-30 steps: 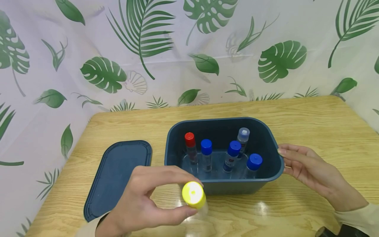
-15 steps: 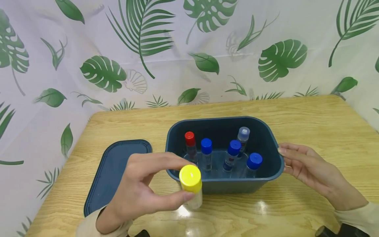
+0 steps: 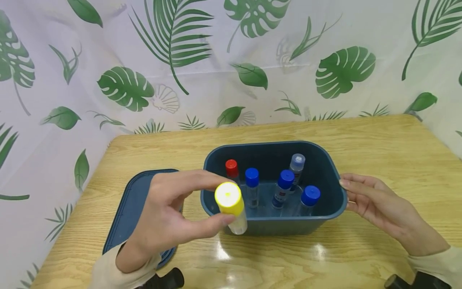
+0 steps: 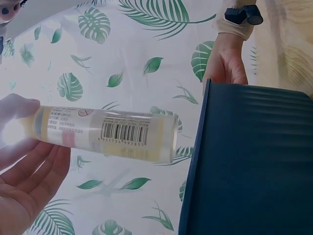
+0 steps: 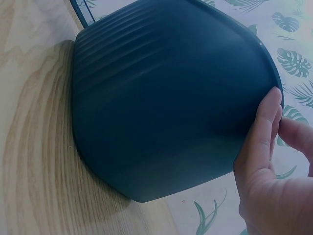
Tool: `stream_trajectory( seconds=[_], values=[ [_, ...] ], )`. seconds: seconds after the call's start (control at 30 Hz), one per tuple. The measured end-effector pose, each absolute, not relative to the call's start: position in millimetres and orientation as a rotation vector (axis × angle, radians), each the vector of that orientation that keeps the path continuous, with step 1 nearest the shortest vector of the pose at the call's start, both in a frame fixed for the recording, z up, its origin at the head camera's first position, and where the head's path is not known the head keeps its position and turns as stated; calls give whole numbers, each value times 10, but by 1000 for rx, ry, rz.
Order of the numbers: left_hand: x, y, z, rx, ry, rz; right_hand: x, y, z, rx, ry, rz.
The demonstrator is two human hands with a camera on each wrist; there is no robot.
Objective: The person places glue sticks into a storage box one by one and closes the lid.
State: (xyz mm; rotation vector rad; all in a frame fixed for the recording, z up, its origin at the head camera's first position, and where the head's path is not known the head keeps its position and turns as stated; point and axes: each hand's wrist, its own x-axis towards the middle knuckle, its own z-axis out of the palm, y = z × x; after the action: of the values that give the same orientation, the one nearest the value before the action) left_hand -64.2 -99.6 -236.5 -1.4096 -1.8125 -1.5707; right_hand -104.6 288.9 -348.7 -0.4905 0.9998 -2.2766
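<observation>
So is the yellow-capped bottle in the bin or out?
Out: the left hand holds the bottle up, and the left wrist view shows a gap between it and the bin.

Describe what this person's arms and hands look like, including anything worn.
The left hand and right hand are bare, without gloves. The left sleeve and right sleeve are plain cream. Each wrist carries a black device with a short cylindrical part: left device, right device.
</observation>
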Motion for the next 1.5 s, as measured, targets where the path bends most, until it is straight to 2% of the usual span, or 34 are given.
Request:
stream_trajectory(
  seconds=[0.4, 1.5],
  values=[
    [-719, -1041, -2416, -1243, -1944, -1614, -1035, 2900, -3502, -448, 1030, -2275],
    [-951, -1081, -2761, -1046, -2182, -1557, -1035, 2900, -3502, -449, 991, -2284]
  ],
)
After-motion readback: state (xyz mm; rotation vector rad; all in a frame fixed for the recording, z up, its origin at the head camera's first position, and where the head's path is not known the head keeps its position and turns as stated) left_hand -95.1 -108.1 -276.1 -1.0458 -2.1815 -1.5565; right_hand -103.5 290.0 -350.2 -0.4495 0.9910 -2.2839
